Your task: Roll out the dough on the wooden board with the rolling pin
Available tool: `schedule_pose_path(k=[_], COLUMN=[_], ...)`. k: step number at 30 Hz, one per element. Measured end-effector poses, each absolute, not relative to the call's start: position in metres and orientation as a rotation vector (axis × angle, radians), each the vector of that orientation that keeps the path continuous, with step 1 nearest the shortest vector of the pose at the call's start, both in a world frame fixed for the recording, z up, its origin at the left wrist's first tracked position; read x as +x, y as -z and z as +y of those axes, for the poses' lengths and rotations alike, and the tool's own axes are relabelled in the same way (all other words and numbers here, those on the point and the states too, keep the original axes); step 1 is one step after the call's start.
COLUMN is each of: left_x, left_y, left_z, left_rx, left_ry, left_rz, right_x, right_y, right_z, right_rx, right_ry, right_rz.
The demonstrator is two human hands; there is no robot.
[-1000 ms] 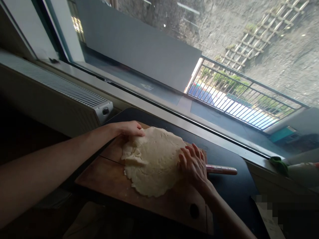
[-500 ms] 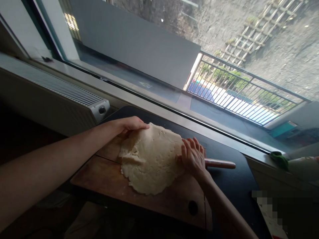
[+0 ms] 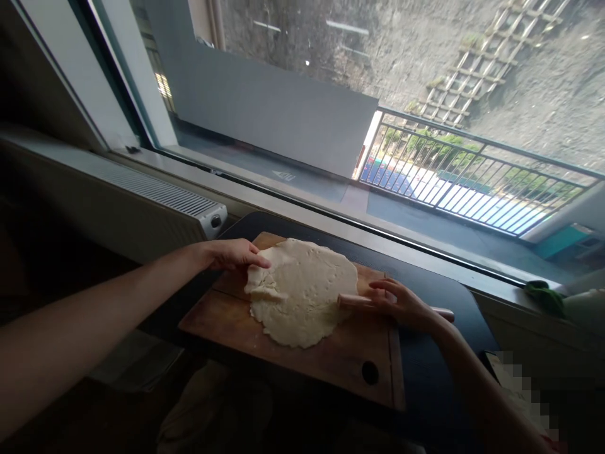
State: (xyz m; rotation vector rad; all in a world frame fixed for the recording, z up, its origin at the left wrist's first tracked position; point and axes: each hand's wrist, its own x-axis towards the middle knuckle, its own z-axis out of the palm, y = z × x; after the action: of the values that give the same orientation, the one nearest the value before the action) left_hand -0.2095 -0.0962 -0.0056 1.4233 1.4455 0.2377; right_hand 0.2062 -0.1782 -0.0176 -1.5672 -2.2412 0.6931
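A flat, uneven sheet of dough (image 3: 307, 296) with ragged edges and a creased patch on its left lies on a wooden cutting board (image 3: 217, 321). At the dough's upper left edge is my left hand (image 3: 236, 253), closed on the rim with the thumb on top; the other fingertips are partly hidden. My right hand (image 3: 401, 301) is wrapped over a wooden rolling pin (image 3: 352, 302) at the board's right side. The pin's near tip overlaps the dough's right edge, and its other end shows beyond my wrist.
The board rests on a dark table (image 3: 439, 309) against a window sill (image 3: 331, 217). A white radiator (image 3: 179, 202) stands at the left. On the far right are a green cloth-like thing (image 3: 543, 297) and a pale container (image 3: 586, 312). Behind the glass is a balcony railing (image 3: 472, 170).
My left hand has shifted down along the dough's left edge. My right hand has moved off the dough's right edge and onto the rolling pin. The camera view has also tilted slightly.
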Motion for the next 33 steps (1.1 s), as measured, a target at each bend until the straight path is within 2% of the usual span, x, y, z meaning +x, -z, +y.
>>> schedule_pose_path(k=[3,8,13,18,20,24,26,33], left_x=[-0.189,-0.168,-0.184,-0.196,-0.182,-0.136,-0.118,-0.086], left_y=[0.003,0.005,0.01,0.006,0.001,-0.005,-0.005,0.007], left_z=[-0.104,-0.123,-0.142,-0.16,-0.175,-0.211,-0.227,-0.254], left_rx=[1.471,1.35,1.314,1.87,2.261,2.482,2.566,2.976], left_ry=[-0.325,-0.473,-0.532,-0.572,-0.61,-0.362,-0.204,0.092], left_rz=[1.372,1.601,1.54,2.017,1.924,1.259,1.111,1.305], right_x=[0.213,0.197,0.201,0.207,0.205,0.198,0.196,0.201], right_y=[0.014,0.016,0.023,0.026,0.025,0.021,0.019,0.021], right_z=[-0.201,-0.214,-0.214,-0.216,-0.216,-0.217,-0.217,-0.218], right_rx=[-1.597,-1.585,-1.654,-1.603,-1.593,-1.616,-1.624,-1.638], right_ry=[-0.782,-0.401,-0.326,-0.305,-0.308,-0.283,-0.27,-0.239], right_rz=[-2.285,-2.387,-2.281,-2.282,-2.276,-2.236,-2.226,-2.207])
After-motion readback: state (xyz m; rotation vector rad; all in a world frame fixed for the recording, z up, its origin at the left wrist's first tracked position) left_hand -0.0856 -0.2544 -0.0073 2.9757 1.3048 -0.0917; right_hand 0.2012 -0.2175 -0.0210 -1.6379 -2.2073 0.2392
